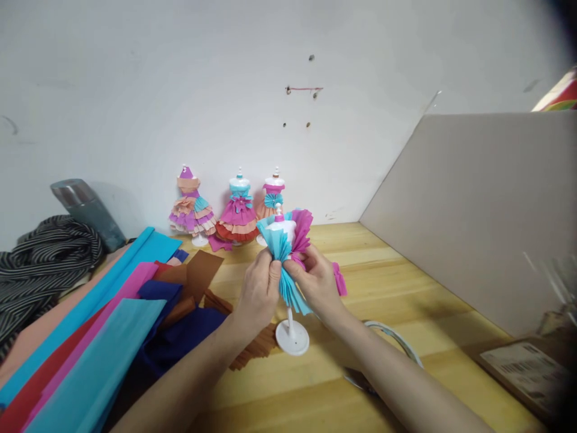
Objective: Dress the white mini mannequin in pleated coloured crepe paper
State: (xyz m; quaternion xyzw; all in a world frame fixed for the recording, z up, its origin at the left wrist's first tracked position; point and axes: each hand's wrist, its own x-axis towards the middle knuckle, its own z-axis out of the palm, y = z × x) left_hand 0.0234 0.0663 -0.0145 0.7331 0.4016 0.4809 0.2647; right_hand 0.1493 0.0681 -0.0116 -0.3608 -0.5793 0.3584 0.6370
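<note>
A small white mannequin (pixel 292 338) on a round base stands on the wooden table, tilted slightly. Pleated light-blue crepe paper (pixel 280 243) lies over its front and fans out above and below the waist. Pleated magenta crepe paper (pixel 301 230) spreads on its right side. At the waist, my left hand (pixel 261 282) pinches the blue paper from the left. My right hand (pixel 318 279) closes on the paper from the right, thumb at the gathered middle. Both hands' fingertips are partly hidden behind the paper.
Three dressed mannequins (pixel 237 210) stand along the wall. Crepe paper rolls (pixel 94 355) and brown and navy scraps (pixel 180 325) cover the left side, with a striped cloth (pixel 49 264) and flask (pixel 90 210) beyond. A tape ring (pixel 396 337) lies right, near a grey panel (pixel 487 210) and cardboard box (pixel 523 367).
</note>
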